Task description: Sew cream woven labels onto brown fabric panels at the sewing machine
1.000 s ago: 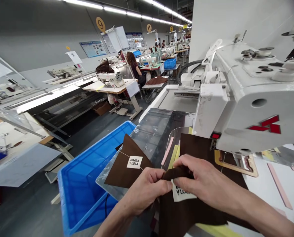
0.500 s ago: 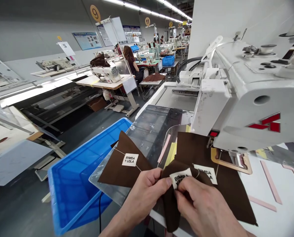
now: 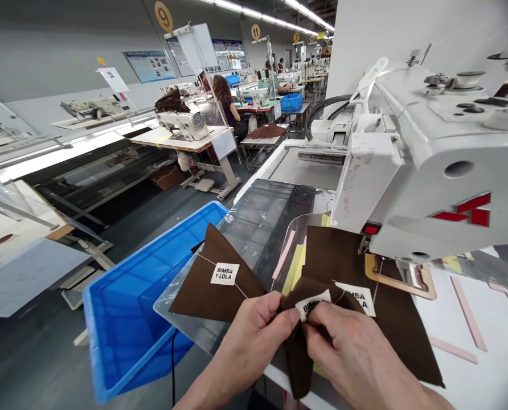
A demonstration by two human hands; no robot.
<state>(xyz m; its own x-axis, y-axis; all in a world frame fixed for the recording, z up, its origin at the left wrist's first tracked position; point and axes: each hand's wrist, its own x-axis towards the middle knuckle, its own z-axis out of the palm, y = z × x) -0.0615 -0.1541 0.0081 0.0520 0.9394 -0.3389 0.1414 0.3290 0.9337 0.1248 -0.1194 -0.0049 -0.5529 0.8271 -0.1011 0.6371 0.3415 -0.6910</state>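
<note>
My left hand [image 3: 254, 327] pinches a dark brown fabric piece [image 3: 297, 373] between thumb and fingers, at the left edge of its white "BIMBA Y LOLA" label [image 3: 311, 302]. Closed over the label's lower right is my right hand [image 3: 356, 347]; its fingertips cover part of the lettering and hide what they pinch there. Left of my hands lies a second brown piece [image 3: 196, 299], its white label [image 3: 224, 273] crossed by a thread line. Another brown piece [image 3: 408, 341] with a partly covered label [image 3: 360, 297] lies under the sewing machine's head [image 3: 442, 188], beside its brass-coloured clamp frame [image 3: 401, 279].
A blue plastic crate [image 3: 121, 347] stands below the clear plate [image 3: 254, 222] on the left. Pink strips [image 3: 468, 313] and yellow tape [image 3: 295, 266] mark the machine's work surface. Beyond the aisle are sewing tables [image 3: 181, 142] and a seated person [image 3: 226, 102].
Both hands keep hold of the labelled piece, with the right fingers covering slightly more of its label. The piece's hanging end has shifted a little right. The view has tilted slightly.
</note>
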